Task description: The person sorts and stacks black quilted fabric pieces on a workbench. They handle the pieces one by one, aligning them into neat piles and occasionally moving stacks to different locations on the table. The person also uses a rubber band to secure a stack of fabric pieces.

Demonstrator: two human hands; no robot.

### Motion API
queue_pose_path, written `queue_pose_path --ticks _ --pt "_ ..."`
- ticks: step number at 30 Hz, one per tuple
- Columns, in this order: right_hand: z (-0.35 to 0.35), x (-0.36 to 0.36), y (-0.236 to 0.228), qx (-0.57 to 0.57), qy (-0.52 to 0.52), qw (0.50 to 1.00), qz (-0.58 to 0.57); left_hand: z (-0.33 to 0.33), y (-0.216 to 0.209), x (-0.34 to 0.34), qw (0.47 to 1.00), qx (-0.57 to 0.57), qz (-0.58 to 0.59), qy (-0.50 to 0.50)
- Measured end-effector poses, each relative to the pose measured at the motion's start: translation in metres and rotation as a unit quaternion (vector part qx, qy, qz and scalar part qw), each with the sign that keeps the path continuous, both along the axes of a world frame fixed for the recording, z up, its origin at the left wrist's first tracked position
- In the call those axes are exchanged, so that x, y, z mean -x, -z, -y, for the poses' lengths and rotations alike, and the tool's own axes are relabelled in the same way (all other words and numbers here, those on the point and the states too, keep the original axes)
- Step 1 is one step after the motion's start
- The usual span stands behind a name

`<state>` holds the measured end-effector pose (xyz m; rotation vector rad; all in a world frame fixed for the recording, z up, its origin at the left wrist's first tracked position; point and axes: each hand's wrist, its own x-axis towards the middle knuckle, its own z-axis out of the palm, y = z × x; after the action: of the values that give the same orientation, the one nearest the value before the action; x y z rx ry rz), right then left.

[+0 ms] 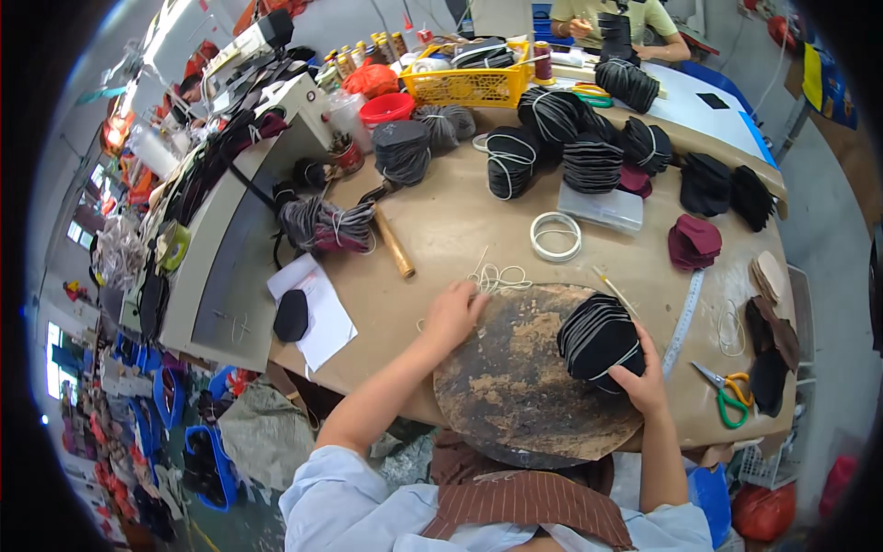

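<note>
Stack (596,342) on the board (506,391), judged light and pliable, suits side holds: your right hand (647,383) pinches its edge between fingers; your left hand (451,316), near cord (498,278), shows unclear finger closure.

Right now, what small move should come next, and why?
Perhaps draw one loop from the pale cords with the left hand: it is beside them, the right hand holds the black stack, and other stacks look tied.
</note>
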<state>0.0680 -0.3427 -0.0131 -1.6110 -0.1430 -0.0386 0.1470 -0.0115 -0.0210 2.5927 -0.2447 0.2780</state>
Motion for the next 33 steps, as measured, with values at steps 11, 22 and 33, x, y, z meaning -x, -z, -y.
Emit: queue_pose_path --ticks 11,22,33 --pt "0.0 0.005 0.007 -0.006 0.005 1.0 -0.008 -0.13 -0.048 -0.011 0.984 0.032 0.063 -0.162" --pt "-0.002 0.004 0.005 0.017 0.005 1.0 0.006 -0.071 -0.013 -0.031 0.979 -0.148 0.143 0.0" --pt "0.002 0.004 0.001 0.045 0.015 0.999 0.019 0.011 -0.002 -0.077 0.988 -0.036 -0.121 0.09"
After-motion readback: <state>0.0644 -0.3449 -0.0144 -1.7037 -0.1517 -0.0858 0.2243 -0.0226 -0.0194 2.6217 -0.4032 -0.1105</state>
